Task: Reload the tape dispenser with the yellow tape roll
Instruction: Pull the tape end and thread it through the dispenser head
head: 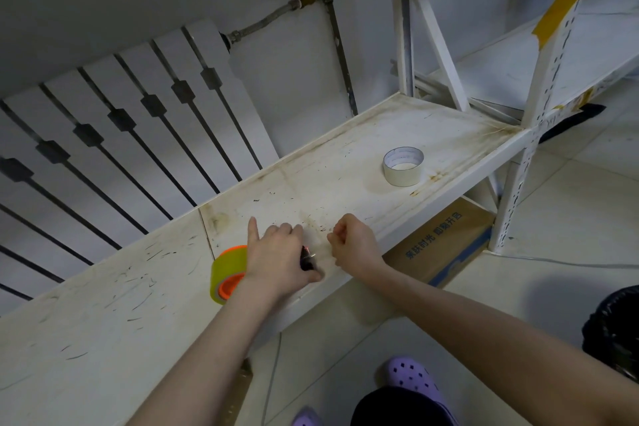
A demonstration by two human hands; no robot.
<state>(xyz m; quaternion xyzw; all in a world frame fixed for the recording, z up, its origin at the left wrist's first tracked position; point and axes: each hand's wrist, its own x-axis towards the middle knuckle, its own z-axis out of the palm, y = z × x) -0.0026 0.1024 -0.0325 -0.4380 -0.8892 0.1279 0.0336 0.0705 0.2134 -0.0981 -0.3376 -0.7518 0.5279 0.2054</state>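
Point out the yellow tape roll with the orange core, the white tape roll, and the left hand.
yellow tape roll with the orange core (pixel 226 268): head view, yellow outer band.
white tape roll (pixel 403 175): head view, outer side wall.
left hand (pixel 276 258): head view, back of hand.

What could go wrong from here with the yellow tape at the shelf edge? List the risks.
1. The left hand grips the orange-cored yellow tape roll and dark dispenser close to the stained white shelf's front edge; a slip could drop them.
2. The right hand's fingers pinch something too thin to see, possibly tape that may fold onto itself.
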